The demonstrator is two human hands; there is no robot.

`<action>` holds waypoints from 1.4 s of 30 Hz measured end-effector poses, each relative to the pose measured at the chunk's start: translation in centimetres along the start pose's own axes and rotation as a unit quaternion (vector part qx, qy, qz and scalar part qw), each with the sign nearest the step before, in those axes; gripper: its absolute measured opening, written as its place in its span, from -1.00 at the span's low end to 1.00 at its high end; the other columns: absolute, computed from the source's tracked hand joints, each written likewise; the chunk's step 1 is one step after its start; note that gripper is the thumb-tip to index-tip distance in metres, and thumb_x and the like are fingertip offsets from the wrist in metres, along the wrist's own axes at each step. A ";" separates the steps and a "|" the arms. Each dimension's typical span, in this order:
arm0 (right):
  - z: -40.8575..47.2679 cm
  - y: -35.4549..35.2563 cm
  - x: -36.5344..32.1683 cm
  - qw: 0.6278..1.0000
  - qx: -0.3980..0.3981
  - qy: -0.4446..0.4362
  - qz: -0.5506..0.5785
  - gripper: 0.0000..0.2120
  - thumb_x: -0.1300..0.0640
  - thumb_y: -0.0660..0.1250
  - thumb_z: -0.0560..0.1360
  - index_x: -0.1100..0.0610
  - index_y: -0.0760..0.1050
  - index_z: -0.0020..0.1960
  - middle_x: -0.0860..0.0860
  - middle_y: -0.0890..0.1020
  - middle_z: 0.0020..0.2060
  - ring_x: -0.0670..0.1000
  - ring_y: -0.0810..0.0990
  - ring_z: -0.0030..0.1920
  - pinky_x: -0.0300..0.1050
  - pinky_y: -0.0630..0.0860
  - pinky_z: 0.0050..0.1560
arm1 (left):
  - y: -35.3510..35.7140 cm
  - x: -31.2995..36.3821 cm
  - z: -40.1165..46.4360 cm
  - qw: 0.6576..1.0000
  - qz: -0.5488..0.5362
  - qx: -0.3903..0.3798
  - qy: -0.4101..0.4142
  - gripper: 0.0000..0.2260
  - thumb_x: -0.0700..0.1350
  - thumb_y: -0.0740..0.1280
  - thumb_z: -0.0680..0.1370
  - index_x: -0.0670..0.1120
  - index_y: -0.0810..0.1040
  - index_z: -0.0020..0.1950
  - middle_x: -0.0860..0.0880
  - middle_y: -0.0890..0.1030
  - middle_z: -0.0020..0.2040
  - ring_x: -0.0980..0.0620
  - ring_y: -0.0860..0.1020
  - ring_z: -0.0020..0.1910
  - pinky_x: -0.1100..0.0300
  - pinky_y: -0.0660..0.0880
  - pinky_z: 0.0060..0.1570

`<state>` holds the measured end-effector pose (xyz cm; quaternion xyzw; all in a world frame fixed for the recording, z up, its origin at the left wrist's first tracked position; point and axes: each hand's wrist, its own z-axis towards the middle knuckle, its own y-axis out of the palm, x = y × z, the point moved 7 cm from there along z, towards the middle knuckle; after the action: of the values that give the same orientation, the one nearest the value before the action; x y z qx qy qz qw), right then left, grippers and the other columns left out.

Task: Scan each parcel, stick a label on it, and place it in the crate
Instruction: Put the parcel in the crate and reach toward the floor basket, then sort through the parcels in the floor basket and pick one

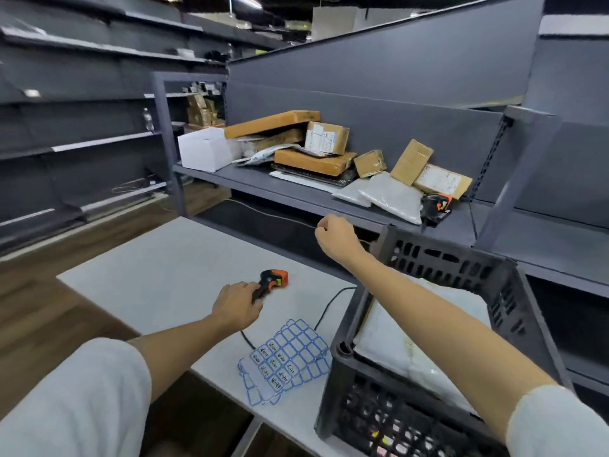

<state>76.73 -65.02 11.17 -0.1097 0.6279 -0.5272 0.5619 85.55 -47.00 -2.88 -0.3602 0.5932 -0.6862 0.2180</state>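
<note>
My left hand (236,305) grips the handle of the black and orange scanner (274,280), which lies on the white table (158,268). My right hand (334,235) hangs in the air above the table's far edge with its fingers curled, holding nothing I can see. Sheets of blue-bordered labels (286,357) lie on the table in front of me. The dark plastic crate (425,258) stands at the right with white padded parcels (425,328) inside. Cardboard and white bag parcels (313,150) are piled on the grey shelf (296,192) behind.
A white box (204,150) stands at the shelf's left end. A second scanner (435,206) stands on the shelf at the right beside white bags (385,192). The scanner's black cable (329,305) runs across the table. Grey shelving lines the left aisle.
</note>
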 end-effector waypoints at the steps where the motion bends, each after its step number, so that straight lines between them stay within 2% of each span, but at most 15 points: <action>1: -0.1 1.0 -1.2 1.000 -0.016 -0.016 -0.005 -0.74 0.22 0.12 0.57 0.28 0.46 0.18 0.16 0.56 0.12 0.16 0.52 0.10 -0.01 0.48 0.07 | -0.2 -0.9 -0.5 1.000 0.000 0.000 -0.010 -0.63 0.00 0.16 0.58 -0.06 0.41 0.37 -0.08 0.51 0.30 -0.10 0.45 0.26 0.11 0.30 0.30; 5: -0.7 5.9 -5.1 0.992 -0.094 -0.073 -0.049 -0.71 0.18 0.13 0.56 0.24 0.44 0.23 0.15 0.53 0.17 0.14 0.51 0.09 -0.07 0.45 0.01 | -1.4 -4.5 -2.1 0.999 -0.009 0.015 -0.042 -0.58 0.00 0.14 0.60 -0.06 0.32 0.45 -0.06 0.41 0.41 -0.04 0.36 0.39 0.14 0.19 0.39; 10: -1.4 13.6 -7.0 0.975 -0.153 -0.081 -0.142 -0.65 0.15 0.12 0.56 0.24 0.39 0.30 0.21 0.46 0.27 0.22 0.45 0.25 0.01 0.43 0.22 | -3.3 -9.1 -4.0 0.997 -0.028 0.042 -0.059 -0.59 -0.01 0.09 0.63 -0.05 0.27 0.47 0.00 0.35 0.45 0.05 0.28 0.43 0.18 0.08 0.42; 12: -1.7 16.7 -7.6 0.966 -0.177 -0.069 -0.177 -0.65 0.13 0.10 0.57 0.23 0.37 0.30 0.21 0.44 0.28 0.22 0.43 0.27 0.03 0.41 0.23 | -3.8 -11.1 -4.6 0.997 -0.027 0.044 -0.062 -0.59 0.00 0.08 0.63 -0.02 0.26 0.48 0.03 0.34 0.46 0.07 0.27 0.44 0.17 0.06 0.44; 19: -2.8 25.0 -12.8 0.950 -0.228 -0.052 -0.206 -0.65 0.11 0.07 0.61 0.25 0.31 0.33 0.21 0.40 0.31 0.22 0.37 0.31 0.06 0.32 0.27 | -7.0 -21.1 -7.6 0.995 -0.026 0.055 -0.085 -0.58 0.01 0.09 0.62 -0.01 0.27 0.48 0.04 0.34 0.45 0.06 0.28 0.43 0.16 0.10 0.47; 24: -3.5 30.7 -19.0 0.944 -0.247 -0.087 -0.202 -0.63 0.12 0.05 0.61 0.24 0.29 0.36 0.19 0.40 0.31 0.20 0.39 0.30 0.03 0.33 0.28 | -9.6 -29.0 -12.0 0.988 -0.018 0.086 -0.128 -0.61 -0.04 0.15 0.57 -0.01 0.39 0.40 0.04 0.50 0.33 0.06 0.44 0.30 0.16 0.21 0.38; 31: -6.3 40.0 -29.1 0.914 -0.299 -0.178 -0.207 -0.62 0.05 0.07 0.62 0.22 0.31 0.35 0.18 0.42 0.32 0.18 0.42 0.30 -0.01 0.35 0.29 | -10.9 -39.5 -20.6 0.963 0.002 0.084 -0.258 -0.59 -0.01 0.12 0.60 0.01 0.29 0.46 0.06 0.36 0.44 0.10 0.24 0.45 0.15 0.02 0.48; 36: -9.8 46.0 -36.1 0.878 -0.347 -0.263 -0.201 -0.62 0.02 0.09 0.60 0.24 0.34 0.30 0.21 0.45 0.29 0.21 0.45 0.28 0.03 0.39 0.24 | -10.7 -45.2 -26.0 0.936 -0.001 0.075 -0.344 -0.59 0.01 0.11 0.60 0.01 0.28 0.46 0.04 0.35 0.44 0.07 0.23 0.46 0.13 -0.02 0.48; 42: -11.0 52.1 -41.1 0.836 -0.399 -0.316 -0.207 -0.61 0.02 0.10 0.61 0.26 0.32 0.31 0.23 0.43 0.28 0.23 0.42 0.30 0.05 0.39 0.27 | -9.0 -49.7 -28.7 0.908 -0.033 0.056 -0.414 -0.57 0.01 0.12 0.59 0.02 0.26 0.47 0.00 0.33 0.47 0.02 0.18 0.49 0.12 -0.04 0.49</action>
<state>105.60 -7.19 -7.59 -0.6123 0.5344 -0.2718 0.5154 97.16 9.77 -6.93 -0.6184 0.3985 -0.5142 0.4409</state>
